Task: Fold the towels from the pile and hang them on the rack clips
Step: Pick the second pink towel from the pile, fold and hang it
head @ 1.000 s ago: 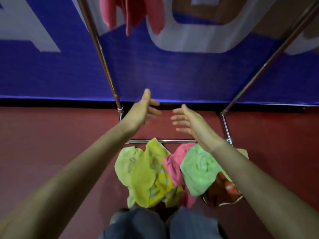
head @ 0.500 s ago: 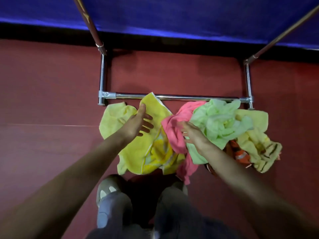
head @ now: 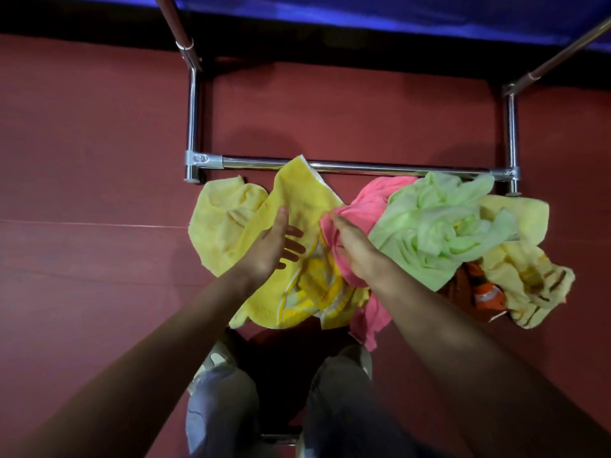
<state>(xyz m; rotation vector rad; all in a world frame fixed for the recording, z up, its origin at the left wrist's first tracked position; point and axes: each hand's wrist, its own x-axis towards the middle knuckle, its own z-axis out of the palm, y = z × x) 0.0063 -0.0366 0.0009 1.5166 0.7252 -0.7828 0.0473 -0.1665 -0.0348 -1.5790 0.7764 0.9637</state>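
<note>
Pink towel [head: 372,198] runs lengthwise away from the bar [head: 363,167]; your right hand [head: 358,256] pinches it, while your left hand [head: 268,248] hovers just beside it with fingers spread.

No text, label, brand or number can be read anywhere in the view. White markings are seen on the orange cloth [head: 486,294] lying among the towels [head: 429,233], but no letters can be made out in them. Only an unlettered strip of the blue banner [head: 396,11] is shown at the top edge.
</note>
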